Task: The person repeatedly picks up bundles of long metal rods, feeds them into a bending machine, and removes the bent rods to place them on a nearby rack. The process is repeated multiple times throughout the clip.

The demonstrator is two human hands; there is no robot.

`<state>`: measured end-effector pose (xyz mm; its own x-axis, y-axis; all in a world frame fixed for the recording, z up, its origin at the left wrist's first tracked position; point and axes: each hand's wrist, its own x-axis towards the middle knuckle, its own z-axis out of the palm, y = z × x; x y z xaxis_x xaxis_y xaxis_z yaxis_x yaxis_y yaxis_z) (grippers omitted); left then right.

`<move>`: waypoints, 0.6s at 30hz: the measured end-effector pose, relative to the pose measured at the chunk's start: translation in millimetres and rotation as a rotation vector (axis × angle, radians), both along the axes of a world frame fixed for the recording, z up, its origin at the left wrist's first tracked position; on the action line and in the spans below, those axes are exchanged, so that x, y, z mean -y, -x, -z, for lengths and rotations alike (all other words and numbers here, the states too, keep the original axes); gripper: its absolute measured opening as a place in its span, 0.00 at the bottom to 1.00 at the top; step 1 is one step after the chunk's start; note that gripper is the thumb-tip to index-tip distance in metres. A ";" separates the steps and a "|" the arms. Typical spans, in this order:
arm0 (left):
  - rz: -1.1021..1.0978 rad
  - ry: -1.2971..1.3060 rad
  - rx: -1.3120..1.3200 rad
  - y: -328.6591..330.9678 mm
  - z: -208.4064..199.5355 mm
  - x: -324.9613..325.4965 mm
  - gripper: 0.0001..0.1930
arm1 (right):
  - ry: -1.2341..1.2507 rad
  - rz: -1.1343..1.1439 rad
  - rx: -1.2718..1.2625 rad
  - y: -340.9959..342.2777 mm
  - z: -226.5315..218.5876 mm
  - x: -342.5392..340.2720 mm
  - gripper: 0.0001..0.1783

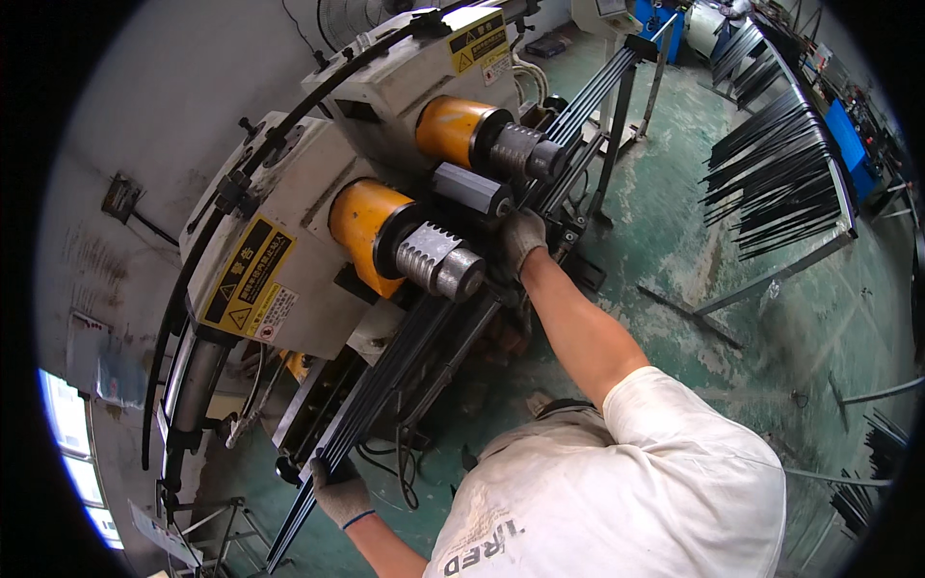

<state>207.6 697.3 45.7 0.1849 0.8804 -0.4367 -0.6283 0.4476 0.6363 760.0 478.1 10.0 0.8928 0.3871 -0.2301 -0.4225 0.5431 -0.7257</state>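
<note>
Long thin black metal bars (385, 371) lie side by side, running diagonally under the heads of a large machine (279, 231). My left hand (341, 495), in a knitted work glove, is closed on the near-left end of the bars, thumb on top. The gloved right hand (523, 237) reaches in beside a grey hexagonal roller (469, 190), low by the bars; its fingertips are hidden there. On either side of the roller, ridged steel rollers (438, 258) stick out of yellow-orange housings (371, 226).
Black hoses and warning labels (249, 276) cover the machine. At the right, a metal rack (771, 275) carries many hanging black rods (776, 173). More rods (882, 453) lie at the far right edge. Thin black cables (405, 472) dangle below the machine over the worn green floor (665, 212).
</note>
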 end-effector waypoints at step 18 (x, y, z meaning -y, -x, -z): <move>-0.008 -0.051 0.155 -5.0 13.8 2.5 0.18 | 0.252 0.315 0.080 67.1 9.6 77.2 0.30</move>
